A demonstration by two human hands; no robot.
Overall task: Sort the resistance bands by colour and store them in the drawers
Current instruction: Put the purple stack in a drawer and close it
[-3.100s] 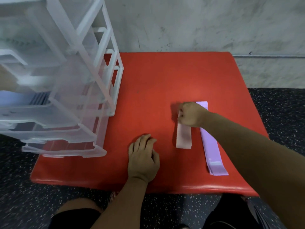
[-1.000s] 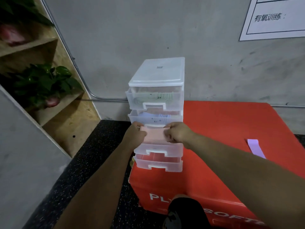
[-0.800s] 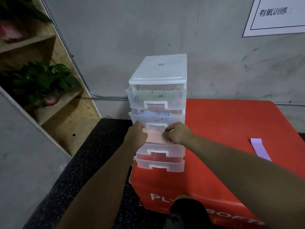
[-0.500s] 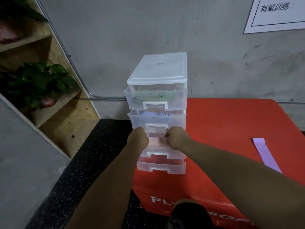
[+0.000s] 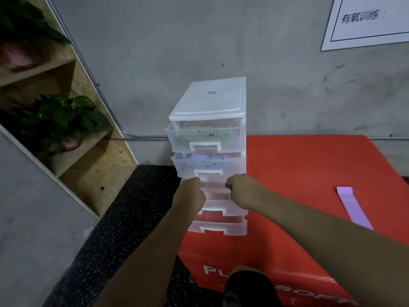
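Purple band, one, five drawers, two hands

Your left hand and right hand are both curled at the front of the third drawer of the translucent drawer tower. Each pinches an end of the pink resistance band stretched between them. Pale green bands sit in the top drawer, and pale blue bands in the second drawer. The tower stands at the left edge of the red foam box. A purple band lies flat well to the right.
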